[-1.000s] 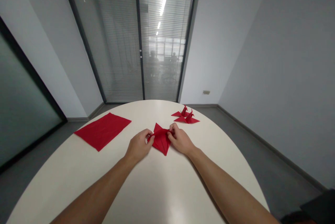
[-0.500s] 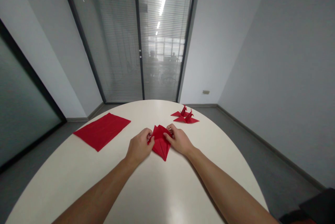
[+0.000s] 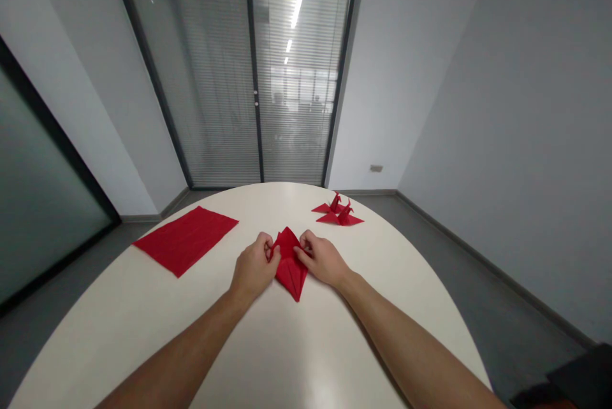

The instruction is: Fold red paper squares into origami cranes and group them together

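Note:
Between my hands is a folded red paper [image 3: 291, 269], kite-shaped, with one point toward me and a crease down its lower half. My left hand [image 3: 256, 264] pinches its left edge with thumb and fingers. On the opposite edge, my right hand [image 3: 323, 257] is closed in a pinch as well. Beyond my right hand stand two red origami cranes, the nearer crane [image 3: 342, 216] partly covering the farther crane [image 3: 329, 206]. To the left of my left hand lies a flat red sheet of paper [image 3: 189, 240].
Everything rests on a round white table [image 3: 258, 358], whose curved edge runs around the far side. Past it are a glass partition with blinds [image 3: 220, 109] and grey walls. A dark object [image 3: 581, 377] shows at the lower right, beside the table.
The folded paper has shifted slightly left and toward me, and its sides are drawn closer together. My right hand has moved a little left. The cranes and flat sheet stay put.

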Demonstrator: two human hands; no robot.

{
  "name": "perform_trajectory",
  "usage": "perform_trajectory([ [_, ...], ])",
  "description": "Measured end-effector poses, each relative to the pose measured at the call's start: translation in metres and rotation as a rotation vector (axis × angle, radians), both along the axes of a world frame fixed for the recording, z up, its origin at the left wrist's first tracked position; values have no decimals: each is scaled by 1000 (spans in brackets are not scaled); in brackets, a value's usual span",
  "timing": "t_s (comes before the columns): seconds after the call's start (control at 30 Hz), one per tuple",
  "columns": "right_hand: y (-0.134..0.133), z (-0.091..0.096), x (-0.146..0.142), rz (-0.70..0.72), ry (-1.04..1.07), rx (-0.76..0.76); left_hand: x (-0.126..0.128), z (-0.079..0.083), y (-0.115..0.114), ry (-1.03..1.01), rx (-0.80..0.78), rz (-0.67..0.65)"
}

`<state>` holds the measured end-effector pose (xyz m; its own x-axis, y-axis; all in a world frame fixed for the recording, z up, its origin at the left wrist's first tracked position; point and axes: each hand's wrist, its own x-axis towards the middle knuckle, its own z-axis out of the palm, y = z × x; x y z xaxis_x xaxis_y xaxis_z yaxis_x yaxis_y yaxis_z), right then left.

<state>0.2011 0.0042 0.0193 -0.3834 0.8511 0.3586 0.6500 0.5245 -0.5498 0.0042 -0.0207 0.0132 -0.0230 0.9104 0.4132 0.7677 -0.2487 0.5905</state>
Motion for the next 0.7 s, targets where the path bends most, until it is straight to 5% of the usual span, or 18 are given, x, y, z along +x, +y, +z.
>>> perform_trajectory([
  [0.7, -2, 1, -3, 66, 1, -27, 2, 2, -1, 40, -24, 34],
])
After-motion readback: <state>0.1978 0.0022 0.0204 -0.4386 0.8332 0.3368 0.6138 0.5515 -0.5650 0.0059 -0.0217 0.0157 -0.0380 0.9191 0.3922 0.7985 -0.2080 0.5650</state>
